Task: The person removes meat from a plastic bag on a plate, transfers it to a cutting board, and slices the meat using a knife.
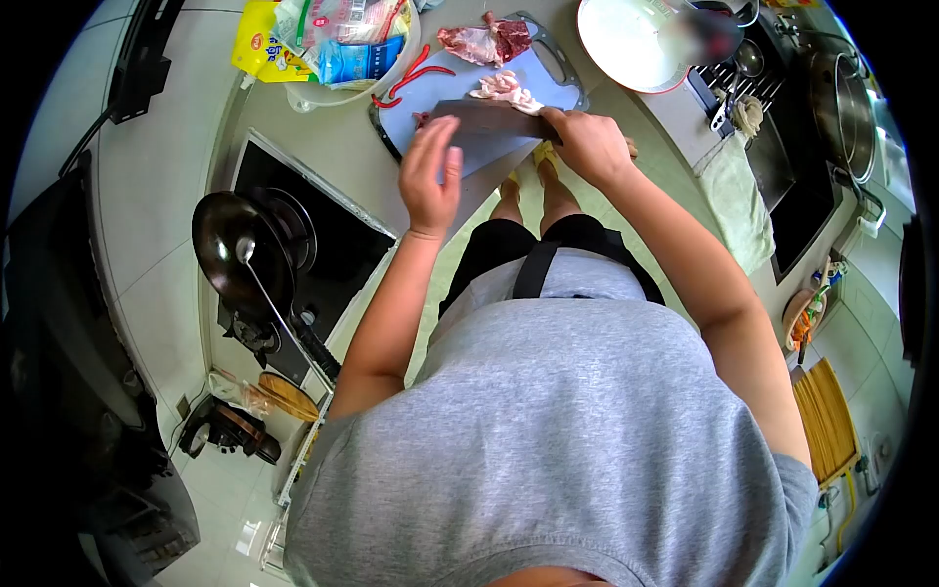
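My right hand (593, 145) grips the handle end of a broad dark cleaver (489, 119), whose blade lies across the near part of a blue-grey cutting board (528, 76). At the blade's left end is my left hand (430, 181), fingers extended and thumb apart, with nothing visible in it. Pale pieces of meat (506, 89) lie just beyond the blade. Farther back on the board rests a larger red and white piece of meat (486, 42). Red chilies (416, 74) are at the board's left side. A small reddish bit shows beside my left fingertips.
A plastic container (315, 96) with packets stands left of the board, beside a yellow bag (262, 44). A white plate (631, 44) is at the right. A wok (230, 245) sits on the left stove; a cloth (738, 201) hangs over the right counter edge.
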The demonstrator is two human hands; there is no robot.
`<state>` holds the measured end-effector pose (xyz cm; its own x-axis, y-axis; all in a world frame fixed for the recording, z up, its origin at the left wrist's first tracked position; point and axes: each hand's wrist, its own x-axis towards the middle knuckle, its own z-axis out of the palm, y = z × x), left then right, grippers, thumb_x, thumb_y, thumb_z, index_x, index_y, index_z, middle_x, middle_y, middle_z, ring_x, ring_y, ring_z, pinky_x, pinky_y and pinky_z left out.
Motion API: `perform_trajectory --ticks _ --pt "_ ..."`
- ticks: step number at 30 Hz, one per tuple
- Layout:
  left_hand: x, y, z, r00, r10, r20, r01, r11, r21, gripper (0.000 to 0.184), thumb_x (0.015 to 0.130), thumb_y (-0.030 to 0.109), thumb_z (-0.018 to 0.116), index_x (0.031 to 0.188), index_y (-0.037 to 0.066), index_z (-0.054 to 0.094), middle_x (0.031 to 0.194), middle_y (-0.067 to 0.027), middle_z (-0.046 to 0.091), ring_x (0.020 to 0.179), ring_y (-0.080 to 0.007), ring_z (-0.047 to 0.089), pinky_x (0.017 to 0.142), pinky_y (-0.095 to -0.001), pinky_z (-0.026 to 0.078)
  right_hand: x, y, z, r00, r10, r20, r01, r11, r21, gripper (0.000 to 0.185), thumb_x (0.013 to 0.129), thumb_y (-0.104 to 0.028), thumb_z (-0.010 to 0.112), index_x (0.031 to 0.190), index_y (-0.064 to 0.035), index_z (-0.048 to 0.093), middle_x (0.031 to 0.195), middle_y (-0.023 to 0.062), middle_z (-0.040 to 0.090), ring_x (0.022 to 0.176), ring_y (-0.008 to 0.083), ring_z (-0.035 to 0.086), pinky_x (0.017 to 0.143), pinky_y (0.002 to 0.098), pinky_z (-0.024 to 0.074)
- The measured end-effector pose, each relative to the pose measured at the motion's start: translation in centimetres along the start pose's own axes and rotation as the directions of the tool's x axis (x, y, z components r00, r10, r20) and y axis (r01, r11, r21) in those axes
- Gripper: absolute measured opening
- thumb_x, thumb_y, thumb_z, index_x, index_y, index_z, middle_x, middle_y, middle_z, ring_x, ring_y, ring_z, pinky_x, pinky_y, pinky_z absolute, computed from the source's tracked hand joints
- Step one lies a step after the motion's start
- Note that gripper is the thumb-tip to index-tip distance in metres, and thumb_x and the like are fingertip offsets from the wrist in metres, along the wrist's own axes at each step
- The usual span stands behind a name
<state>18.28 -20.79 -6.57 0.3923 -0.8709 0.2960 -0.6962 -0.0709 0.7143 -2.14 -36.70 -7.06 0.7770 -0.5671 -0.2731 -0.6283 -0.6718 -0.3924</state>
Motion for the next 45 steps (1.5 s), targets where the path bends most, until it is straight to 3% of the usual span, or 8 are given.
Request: perform_trajectory --ticks 4,8,15,19,27,30,39,45 --pt "1.0 2.2 1.7 0.778 0.19 0.599 -0.152 0.982 -0.114 0.059 0.102 0.047 0.045 0.149 0.013 0.042 0.153 -0.0075 0.045 0.143 -0.027 0.038 0.119 -0.0489 0.027 -0.6 0.0 0.0 0.996 -0.035 -0.082 0.032 0.999 -0.036 0.029 0.081 -0.011 0.063 0.108 -0.0073 0.052 0.078 0.013 0.067 0.074 0.0343 0.068 0.063 0.0456 0.0532" --pt "1.2 1.9 3.6 0.697 0.175 0.695 -0.246 0.969 0.003 0.066 0.103 0.053 0.032 0.156 0.015 0.028 0.162 -0.0053 0.029 0.15 -0.0226 0.024 0.123 -0.0471 0.017 -1.0 1.0 0.3 0.993 -0.066 -0.098 0.06 0.996 -0.061 0.028 0.08 -0.01 0.062 0.102 -0.0064 0.045 0.071 0.0122 0.065 0.069 0.0339 0.067 0.059 0.0453 0.0519" --pt "4.7 -1.9 4.7 0.785 0.108 0.61 -0.187 0.98 0.068 0.061 0.104 0.05 0.037 0.151 0.013 0.039 0.157 -0.0092 0.038 0.148 -0.0271 0.03 0.12 -0.0487 0.023 -1.5 0.8 -0.2 0.995 -0.088 -0.041 0.085 0.994 -0.074 0.027 0.081 -0.009 0.061 0.102 -0.007 0.045 0.07 0.0127 0.064 0.067 0.0344 0.067 0.058 0.0463 0.0511" --pt "8.5 -3.5 5.0 0.884 -0.008 0.467 -0.029 0.997 0.072 0.045 0.093 0.02 0.063 0.136 0.008 0.055 0.139 -0.0139 0.056 0.132 -0.0308 0.049 0.112 -0.0463 0.036 -2.6 0.8 -0.8 0.997 -0.072 0.012 0.072 0.996 -0.047 0.026 0.082 -0.009 0.06 0.103 -0.0072 0.045 0.074 0.0132 0.065 0.072 0.0341 0.067 0.061 0.0464 0.0516" --pt "14.5 -7.3 10.4 0.834 0.369 0.41 -0.538 0.707 0.459 0.057 0.078 0.012 0.07 0.133 0.008 0.055 0.121 -0.007 0.064 0.112 -0.03 0.062 0.095 -0.0406 0.051 -4.3 0.6 -0.6 0.98 -0.002 0.199 -0.012 0.998 0.066 0.035 0.081 -0.016 0.067 0.11 -0.0083 0.048 0.08 0.0121 0.066 0.079 0.0353 0.067 0.067 0.0468 0.0529" --pt "15.6 -7.4 11.3 0.819 0.18 0.544 -0.509 0.664 0.547 0.052 0.078 0.013 0.068 0.129 0.007 0.057 0.114 -0.0065 0.065 0.111 -0.0283 0.061 0.088 -0.0438 0.053 -4.8 0.4 -0.3 0.965 0.059 0.255 -0.087 0.991 0.1 0.034 0.082 -0.016 0.067 0.109 -0.0088 0.049 0.086 0.0129 0.068 0.083 0.0349 0.068 0.07 0.0473 0.0533" --pt "19.2 -6.6 7.7 0.976 -0.046 0.214 0.006 0.984 0.181 0.023 0.085 0.016 0.056 0.099 0.006 0.071 0.094 -0.018 0.071 0.083 -0.0397 0.067 0.076 -0.0439 0.055 -3.9 0.5 0.8 0.928 0.176 0.327 -0.265 0.931 0.25 0.03 0.081 -0.015 0.066 0.108 -0.0096 0.051 0.093 0.0151 0.07 0.091 0.0372 0.067 0.076 0.0476 0.0541" --pt "14.5 -3.7 -2.3 0.935 -0.35 0.06 0.355 0.908 -0.224 0.026 0.087 0.009 0.059 0.108 -0.002 0.069 0.083 -0.0081 0.072 0.073 -0.013 0.065 0.069 -0.0272 0.051 -3.4 0.2 1.2 0.902 0.287 0.322 -0.392 0.856 0.337 0.028 0.081 -0.015 0.067 0.105 -0.0096 0.053 0.095 0.0157 0.07 0.092 0.0378 0.067 0.078 0.0474 0.0534"
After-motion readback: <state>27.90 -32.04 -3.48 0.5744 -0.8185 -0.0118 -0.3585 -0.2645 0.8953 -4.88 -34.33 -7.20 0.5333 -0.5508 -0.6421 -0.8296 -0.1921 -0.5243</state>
